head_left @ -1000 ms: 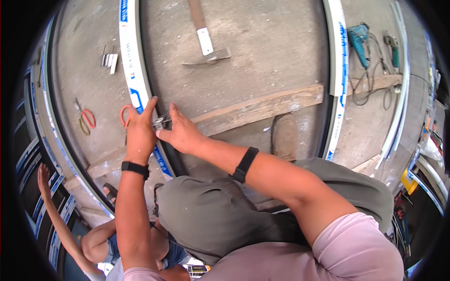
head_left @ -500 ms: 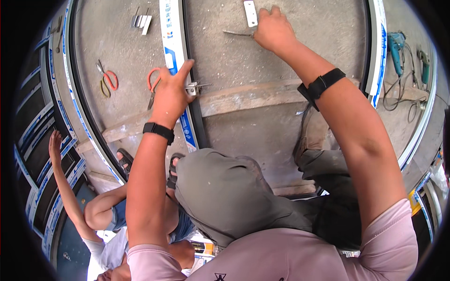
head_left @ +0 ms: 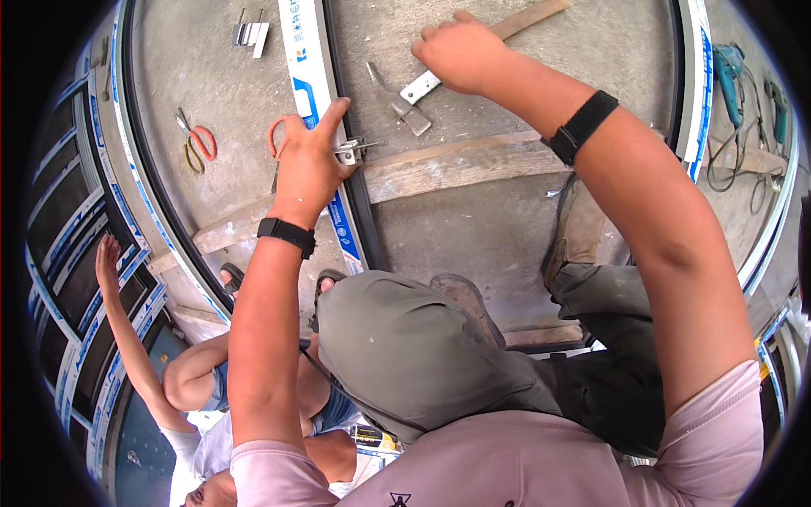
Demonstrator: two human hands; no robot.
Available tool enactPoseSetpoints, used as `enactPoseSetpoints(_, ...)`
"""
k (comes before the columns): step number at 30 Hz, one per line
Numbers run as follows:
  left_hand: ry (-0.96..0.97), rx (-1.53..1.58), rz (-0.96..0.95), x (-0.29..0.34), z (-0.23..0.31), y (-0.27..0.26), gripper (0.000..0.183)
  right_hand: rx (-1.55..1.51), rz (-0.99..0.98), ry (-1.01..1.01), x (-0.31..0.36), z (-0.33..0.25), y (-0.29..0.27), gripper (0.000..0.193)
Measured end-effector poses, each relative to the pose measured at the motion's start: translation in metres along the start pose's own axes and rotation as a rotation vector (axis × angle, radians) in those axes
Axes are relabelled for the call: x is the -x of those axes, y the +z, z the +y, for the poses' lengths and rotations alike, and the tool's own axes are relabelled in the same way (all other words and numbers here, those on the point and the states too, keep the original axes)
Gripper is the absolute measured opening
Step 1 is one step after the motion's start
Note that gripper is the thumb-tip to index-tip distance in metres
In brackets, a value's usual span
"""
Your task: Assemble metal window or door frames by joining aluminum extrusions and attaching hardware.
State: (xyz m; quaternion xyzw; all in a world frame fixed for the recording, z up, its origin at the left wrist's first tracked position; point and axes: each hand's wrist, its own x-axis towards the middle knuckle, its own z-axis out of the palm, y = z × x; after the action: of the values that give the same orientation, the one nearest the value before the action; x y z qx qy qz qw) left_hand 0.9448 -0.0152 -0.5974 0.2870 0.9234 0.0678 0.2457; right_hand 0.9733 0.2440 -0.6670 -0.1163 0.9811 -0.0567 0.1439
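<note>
My left hand presses on a small metal bracket set against a long white frame profile with blue film that lies on the concrete floor. A wooden batten runs under the profile. My right hand is closed around the wooden handle of a hammer, whose steel head hangs just above the batten, right of the bracket. Both wrists wear black bands.
Red-handled snips and small metal pieces lie on the floor to the left. Power drills with cables sit at the right by another profile. Stacked window frames stand left. Another person's arm reaches toward them, lower left.
My right hand left the bracket, reached up to the hammer and gripped it, and has now drawn it back down toward the bracket. My left hand stayed on the bracket.
</note>
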Motion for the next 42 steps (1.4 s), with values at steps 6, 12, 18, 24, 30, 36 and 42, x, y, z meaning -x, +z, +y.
enactPoseSetpoints(6, 0.01, -0.016, 0.005, -0.001, 0.0, -0.001, 0.092, 0.004, -0.047, -0.056, 0.021, 0.009, 0.012, 0.014)
enactPoseSetpoints(12, 0.033, -0.022, 0.012, 0.002, -0.007, 0.002, 0.093, -0.128, -0.114, 0.074, 0.037, 0.008, -0.058, 0.018)
enactPoseSetpoints(18, 0.098, -0.017, 0.038, 0.002, -0.008, 0.004, 0.092, -0.888, -0.155, 0.698, 0.11, -0.005, -0.05, 0.032)
enactPoseSetpoints(24, 0.077, -0.089, 0.039, 0.002, -0.008, 0.007, 0.09, -1.472, 0.227, 1.071, 0.148, -0.073, -0.003, 0.05)
enactPoseSetpoints(30, 0.064, -0.095, 0.021, 0.001, -0.003, 0.007, 0.089, -1.496, 0.345, 0.958, 0.156, -0.138, 0.036, 0.053)
enactPoseSetpoints(36, -0.012, -0.093, -0.014, 0.003, 0.003, 0.004, 0.086, -1.95, 0.322, 0.948, 0.151, -0.183, 0.04, 0.049)
enactPoseSetpoints(42, 0.036, -0.141, 0.006, 0.0, 0.002, 0.005, 0.087, -1.995, 0.259, 0.923, 0.139, -0.202, 0.034, 0.052)
